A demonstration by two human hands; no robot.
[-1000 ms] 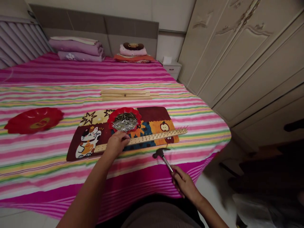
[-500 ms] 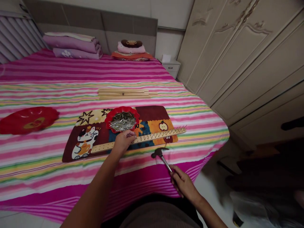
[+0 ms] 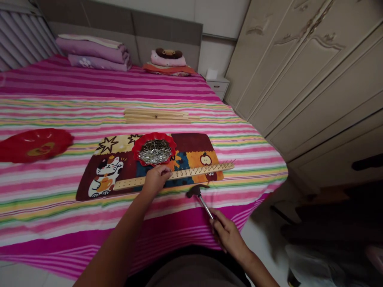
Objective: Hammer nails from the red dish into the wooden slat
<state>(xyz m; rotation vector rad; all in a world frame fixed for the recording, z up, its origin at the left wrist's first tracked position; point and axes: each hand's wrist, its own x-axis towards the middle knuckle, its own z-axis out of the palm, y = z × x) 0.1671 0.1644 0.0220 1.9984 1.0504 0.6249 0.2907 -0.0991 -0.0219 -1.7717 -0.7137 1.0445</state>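
My left hand rests at the middle of a narrow wooden strip, thumb and fingertips pinched together just past the last standing nail. What lies in the pinch is too small to make out. Rows of nails stick up from the right half of the strip; the left part shows small holes. In my right hand is a claw hammer, its dark head below the strip and apart from it. A red scalloped bowl full of loose nails stands just behind my left hand.
Under the strip and bowl lies a patterned mat on the striped bed cover. Several wooden strips lie farther back. A red plate is at the left. A wardrobe stands right of the bed.
The hammer in my right hand has shifted slightly left and toward the strip. My left hand keeps its pinch at the same spot on the strip.
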